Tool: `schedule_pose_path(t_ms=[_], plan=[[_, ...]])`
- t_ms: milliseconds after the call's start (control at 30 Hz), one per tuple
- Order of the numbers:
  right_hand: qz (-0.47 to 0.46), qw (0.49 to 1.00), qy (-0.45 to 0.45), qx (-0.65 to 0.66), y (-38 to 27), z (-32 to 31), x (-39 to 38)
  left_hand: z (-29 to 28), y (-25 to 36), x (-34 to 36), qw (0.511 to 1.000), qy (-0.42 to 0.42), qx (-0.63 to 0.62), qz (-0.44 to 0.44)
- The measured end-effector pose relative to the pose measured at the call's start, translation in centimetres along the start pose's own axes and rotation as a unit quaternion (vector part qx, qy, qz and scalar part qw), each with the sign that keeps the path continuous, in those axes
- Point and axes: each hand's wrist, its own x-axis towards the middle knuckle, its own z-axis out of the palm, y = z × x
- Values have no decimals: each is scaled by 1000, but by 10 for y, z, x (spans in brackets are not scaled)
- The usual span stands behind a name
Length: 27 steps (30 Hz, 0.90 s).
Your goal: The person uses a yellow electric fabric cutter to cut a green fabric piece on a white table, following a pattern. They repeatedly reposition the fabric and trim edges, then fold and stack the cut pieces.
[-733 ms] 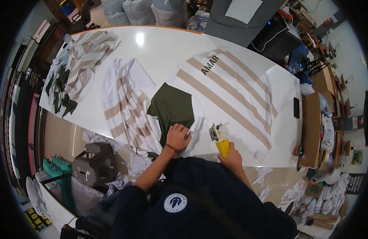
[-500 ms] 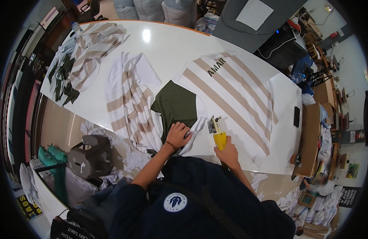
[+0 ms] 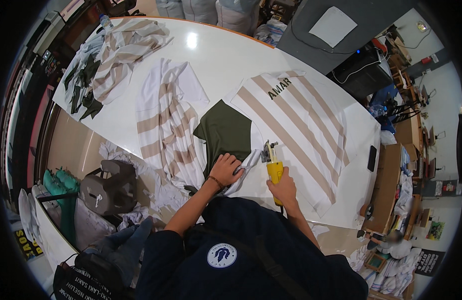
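Note:
My left hand [image 3: 225,171] lies on a dark green fabric piece [image 3: 228,125], fingers flat near its white edge. My right hand [image 3: 283,187] is wrapped round a yellow handheld electric cloth cutter [image 3: 275,171]. The metal head of the cutter points away from me, and the bare tabletop shows around it. To its right lies a cut shirt panel [image 3: 296,135] in white with beige diagonal stripes and dark lettering. Left of the green piece is a crumpled heap of white and beige striped fabric [image 3: 166,125].
The white table [image 3: 216,60] carries more striped cloth [image 3: 126,55] and dark green scraps [image 3: 86,85] at its far left. A black phone [image 3: 372,158] rests near the right edge. A brown plastic stool [image 3: 109,187] and cloth scraps are on the floor at left. Another person sits at far lower right.
The view has turned slightly, so the table and cloth appear shifted. The cutter in my right hand points more directly away from me. My left hand keeps its place on the green fabric.

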Motion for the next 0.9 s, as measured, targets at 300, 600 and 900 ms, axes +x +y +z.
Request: schedule_pose_path(t_ms=[300, 600, 900], plan=[[-7, 1000, 5, -26, -4, -6, 7, 1, -1, 0, 1000, -9, -3, -7], [-40, 998, 1, -40, 4, -14, 29, -1, 1, 2, 1000, -9, -5, -7], [-63, 995, -28, -75, -5, -34, 65, -5, 4, 4, 1000, -13, -3, -15]])
